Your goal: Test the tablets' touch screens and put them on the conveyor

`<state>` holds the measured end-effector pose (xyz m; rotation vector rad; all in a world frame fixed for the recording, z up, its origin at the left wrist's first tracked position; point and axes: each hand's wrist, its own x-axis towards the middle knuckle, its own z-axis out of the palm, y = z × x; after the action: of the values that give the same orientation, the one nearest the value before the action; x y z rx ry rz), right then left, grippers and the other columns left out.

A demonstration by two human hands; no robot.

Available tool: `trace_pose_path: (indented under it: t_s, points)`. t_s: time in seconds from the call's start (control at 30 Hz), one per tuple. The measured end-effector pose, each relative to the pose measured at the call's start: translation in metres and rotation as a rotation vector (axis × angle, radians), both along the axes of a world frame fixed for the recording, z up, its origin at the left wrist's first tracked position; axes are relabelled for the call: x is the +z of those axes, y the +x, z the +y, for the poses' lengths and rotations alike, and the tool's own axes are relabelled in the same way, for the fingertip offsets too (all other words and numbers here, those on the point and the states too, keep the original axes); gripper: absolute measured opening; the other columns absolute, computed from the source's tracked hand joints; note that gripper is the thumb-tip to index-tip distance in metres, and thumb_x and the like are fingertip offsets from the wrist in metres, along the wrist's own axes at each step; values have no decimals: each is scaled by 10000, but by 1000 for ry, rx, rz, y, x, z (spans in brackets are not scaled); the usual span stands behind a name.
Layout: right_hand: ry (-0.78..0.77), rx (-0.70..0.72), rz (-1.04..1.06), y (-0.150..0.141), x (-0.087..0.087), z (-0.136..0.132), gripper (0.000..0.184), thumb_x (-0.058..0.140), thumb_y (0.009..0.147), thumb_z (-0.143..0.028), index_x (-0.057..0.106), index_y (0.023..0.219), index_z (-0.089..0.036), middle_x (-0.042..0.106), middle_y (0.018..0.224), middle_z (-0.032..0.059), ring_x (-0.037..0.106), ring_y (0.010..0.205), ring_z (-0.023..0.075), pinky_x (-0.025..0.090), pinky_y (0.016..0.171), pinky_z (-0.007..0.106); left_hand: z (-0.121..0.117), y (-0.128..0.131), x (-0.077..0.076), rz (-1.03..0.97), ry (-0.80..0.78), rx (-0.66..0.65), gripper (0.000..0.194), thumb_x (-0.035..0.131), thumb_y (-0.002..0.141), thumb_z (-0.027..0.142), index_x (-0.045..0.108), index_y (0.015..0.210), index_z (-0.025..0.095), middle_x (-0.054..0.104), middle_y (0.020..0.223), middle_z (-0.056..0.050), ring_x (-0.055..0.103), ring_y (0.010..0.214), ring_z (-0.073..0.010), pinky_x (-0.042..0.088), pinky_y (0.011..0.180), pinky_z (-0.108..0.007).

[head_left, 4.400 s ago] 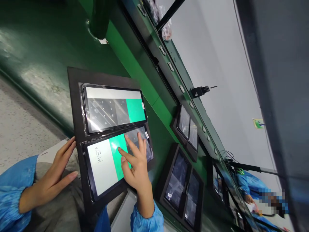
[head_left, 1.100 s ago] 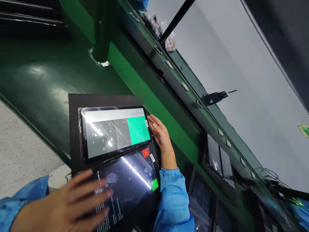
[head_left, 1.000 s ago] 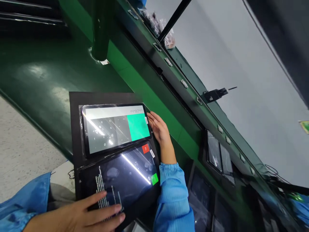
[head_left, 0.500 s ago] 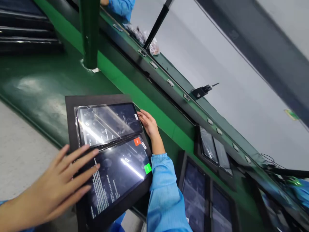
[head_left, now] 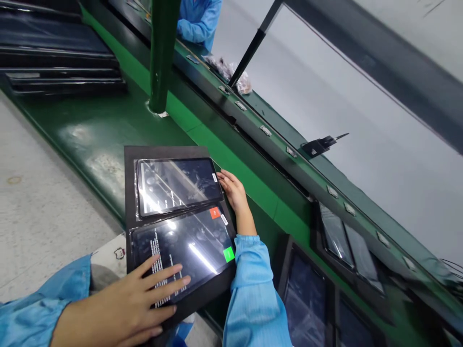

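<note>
Two tablets with lit screens lie side by side in a black tray point(head_left: 166, 152). The upper tablet point(head_left: 188, 185) has a clear film and a small white label. On the lower tablet point(head_left: 197, 241) are red and green squares and lines of white text. My left hand point(head_left: 130, 301) is spread open over the near left part of the lower tablet, its fingertips at the text; light contact or a small gap cannot be told apart. At the tray's right edge, beside the upper tablet, my right hand point(head_left: 234, 193) grips with bent fingers; its thumb is hidden.
Stacked black trays point(head_left: 65, 53) stand at upper left, near a green post point(head_left: 161, 58). More trays with tablets point(head_left: 307, 294) lie at lower right. A belt line point(head_left: 278, 140) carrying small metal parts runs diagonally behind. Across it, a person in a blue sleeve point(head_left: 200, 21) is partly visible.
My left hand has moved right and down, from the seam between the tablets onto the lower tablet. My right hand keeps its place at the tray edge. The whole view has shifted.
</note>
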<state>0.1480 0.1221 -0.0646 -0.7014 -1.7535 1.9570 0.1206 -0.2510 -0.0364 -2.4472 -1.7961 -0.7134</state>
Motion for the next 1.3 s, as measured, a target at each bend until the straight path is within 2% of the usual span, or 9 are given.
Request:
trace_pose_path:
  t_s: [0.1, 0.23, 0.47, 0.57, 0.67, 0.87, 0.97, 1.1, 1.3]
  points:
    - [-6, -3, 6, 1, -1, 0, 410, 780, 709, -446, 714, 1058, -241, 763, 1093, 51, 672, 1129, 229, 433, 1106, 409, -1, -21, -6, -10, 1, 103, 334, 558, 945, 316, 636, 1269, 303, 370, 1579, 23, 304, 1472, -212, -5, 1259, -457]
    - [-13, -4, 9, 1, -1, 0, 418, 793, 690, -454, 716, 1043, -245, 766, 1068, 48, 673, 1130, 236, 441, 1099, 412, -5, -44, -1, -45, -23, 262, 375, 557, 944, 265, 613, 1314, 271, 330, 1597, -38, 261, 1485, -307, 131, 1231, -556]
    - [-16, -1, 19, 1, -1, -1, 397, 795, 695, -445, 721, 1031, -248, 768, 1057, 37, 674, 1127, 228, 448, 1092, 398, -14, -12, 12, 2, -52, -12, 523, 547, 868, 201, 549, 1384, 288, 327, 1599, -6, 274, 1484, -251, 21, 1251, -493]
    - [-14, 0, 15, 1, -1, -1, 395, 793, 695, -441, 720, 1032, -247, 769, 1057, 37, 672, 1129, 227, 440, 1098, 398, -15, -2, 8, 26, -103, -13, 526, 558, 858, 212, 557, 1379, 278, 317, 1603, -19, 271, 1484, -275, 14, 1245, -524]
    - [-17, 2, 15, 1, -2, 0, 393, 795, 700, -434, 720, 1037, -246, 768, 1065, 40, 672, 1127, 222, 435, 1100, 394, -11, -10, 2, 33, -104, -25, 501, 579, 885, 253, 551, 1383, 303, 315, 1604, -17, 274, 1484, -270, -19, 1246, -503]
    - [-24, 7, 24, 0, -2, 0, 378, 799, 696, -432, 728, 1022, -254, 772, 1049, 28, 681, 1103, 213, 451, 1080, 376, -7, -37, 2, 19, -52, 207, 442, 607, 913, 313, 586, 1348, 238, 251, 1627, -79, 195, 1502, -335, 71, 1237, -534]
    - [-27, 9, 26, 0, -2, 0, 372, 800, 693, -424, 731, 1017, -255, 774, 1037, 25, 685, 1090, 204, 459, 1066, 356, -11, -33, 6, -6, -53, 121, 484, 600, 899, 280, 551, 1380, 256, 243, 1630, -68, 195, 1503, -327, 80, 1234, -541]
    - [-25, 10, 24, 1, -2, 0, 368, 793, 698, -420, 730, 1021, -255, 773, 1036, 25, 683, 1090, 201, 460, 1060, 350, -17, -18, 9, 50, -102, -35, 573, 595, 885, 310, 481, 1445, 278, 264, 1624, -53, 201, 1504, -306, -13, 1234, -534]
    - [-21, 24, 33, 1, -1, -1, 377, 783, 708, -431, 723, 1034, -253, 768, 1050, 32, 680, 1091, 203, 462, 1058, 358, -15, -14, 4, 62, -126, -79, 606, 598, 892, 391, 450, 1470, 282, 255, 1625, -61, 220, 1498, -317, -45, 1229, -536]
